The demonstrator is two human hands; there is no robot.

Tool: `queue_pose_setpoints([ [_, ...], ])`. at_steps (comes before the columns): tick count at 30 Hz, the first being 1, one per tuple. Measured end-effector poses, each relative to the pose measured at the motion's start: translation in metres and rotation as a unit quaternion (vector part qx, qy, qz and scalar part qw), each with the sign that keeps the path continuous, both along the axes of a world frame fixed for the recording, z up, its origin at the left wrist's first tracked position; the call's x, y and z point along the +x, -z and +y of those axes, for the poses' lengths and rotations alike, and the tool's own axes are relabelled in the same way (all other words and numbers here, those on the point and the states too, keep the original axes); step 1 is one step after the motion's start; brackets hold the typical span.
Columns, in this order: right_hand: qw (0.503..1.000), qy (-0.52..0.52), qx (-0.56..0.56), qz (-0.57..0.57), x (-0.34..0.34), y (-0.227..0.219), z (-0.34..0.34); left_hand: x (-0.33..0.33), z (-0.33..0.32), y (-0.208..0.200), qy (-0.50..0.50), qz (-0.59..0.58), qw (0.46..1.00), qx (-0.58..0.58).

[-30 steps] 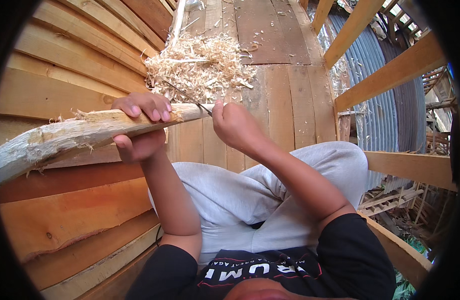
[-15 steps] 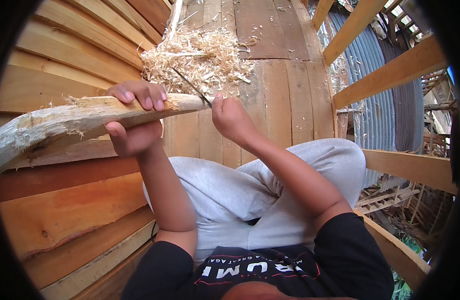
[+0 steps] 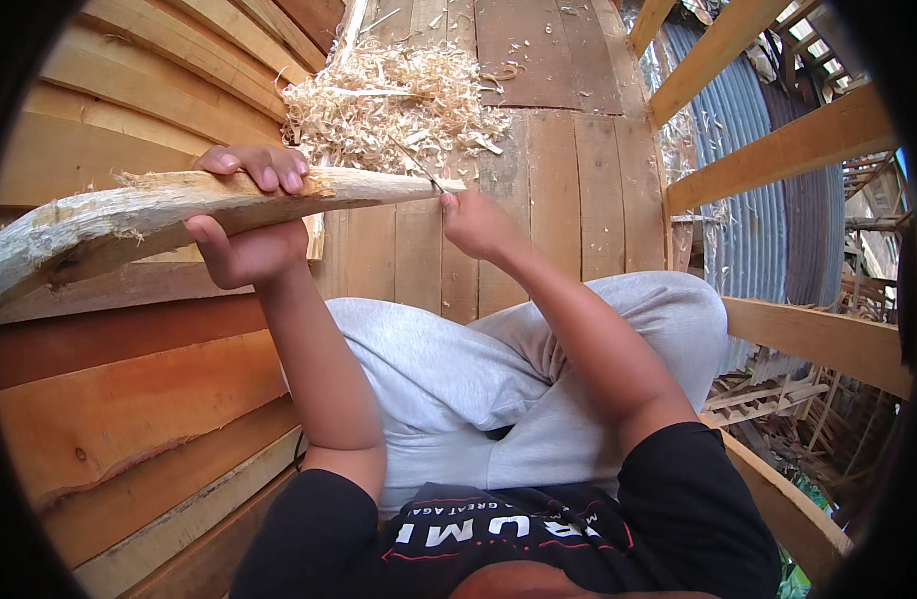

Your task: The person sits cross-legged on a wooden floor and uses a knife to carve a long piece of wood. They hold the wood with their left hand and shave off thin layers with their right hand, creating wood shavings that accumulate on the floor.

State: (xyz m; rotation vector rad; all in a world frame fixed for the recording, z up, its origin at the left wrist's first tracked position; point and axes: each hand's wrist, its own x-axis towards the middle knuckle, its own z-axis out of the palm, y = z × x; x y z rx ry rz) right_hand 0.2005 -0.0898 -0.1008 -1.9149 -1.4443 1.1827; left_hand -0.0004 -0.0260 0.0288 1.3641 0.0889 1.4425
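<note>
A long, rough-hewn piece of wood (image 3: 109,220) comes in from the left edge and narrows to a pale pointed end above the floor. My left hand (image 3: 266,252) is wrapped round its middle, fingers over the top edge and thumb below. Near the tip, my right hand (image 3: 481,226) is closed in a fist on a knife, its handle hidden inside the fist. The thin dark knife blade (image 3: 415,161) slants up and left, touching or crossing the wood close to its end.
Curly wood shavings (image 3: 384,105) are heaped on the plank floor (image 3: 553,190) beyond the wood. A plank wall (image 3: 129,95) rises on the left. To the right are timber rails (image 3: 778,155) with corrugated metal sheets (image 3: 728,170) beyond. My crossed legs (image 3: 449,369) lie below my hands.
The knife and my right hand have shifted slightly right, to the wood's tip. The wood's pointed end has moved right and up a little, while my left hand sits slightly further left and higher.
</note>
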Motion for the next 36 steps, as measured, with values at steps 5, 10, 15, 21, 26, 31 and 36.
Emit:
queue_pose_setpoints([
  [5, 0.999, -0.012, -0.017, -0.025, 0.002, 0.014, 0.003, 0.006, -0.003, -0.004, 0.006, 0.013, 1.0, 0.018],
  [10, 0.991, -0.038, 0.12, 0.051, -0.023, -0.055, -0.008, 0.0, -0.004, 0.0, -0.015, -0.004, 1.0, 0.013],
  [15, 0.999, -0.03, -0.033, -0.025, 0.015, 0.039, 0.01, -0.003, 0.002, 0.001, -0.008, -0.007, 1.0, 0.008],
  [21, 0.997, -0.044, 0.057, 0.019, -0.011, -0.028, 0.0, -0.002, 0.004, 0.004, 0.015, -0.018, 0.999, 0.035],
  [26, 0.996, -0.035, 0.063, 0.061, -0.005, -0.008, 0.008, -0.008, 0.002, 0.003, 0.01, -0.02, 1.0, 0.009],
  [31, 0.999, -0.017, -0.022, -0.015, 0.014, 0.052, 0.01, -0.011, 0.007, 0.006, 0.016, -0.026, 0.999, 0.011],
  [36, 0.995, -0.052, 0.081, 0.018, -0.011, -0.025, 0.0, -0.005, 0.006, 0.005, 0.045, -0.02, 0.998, 0.035],
])
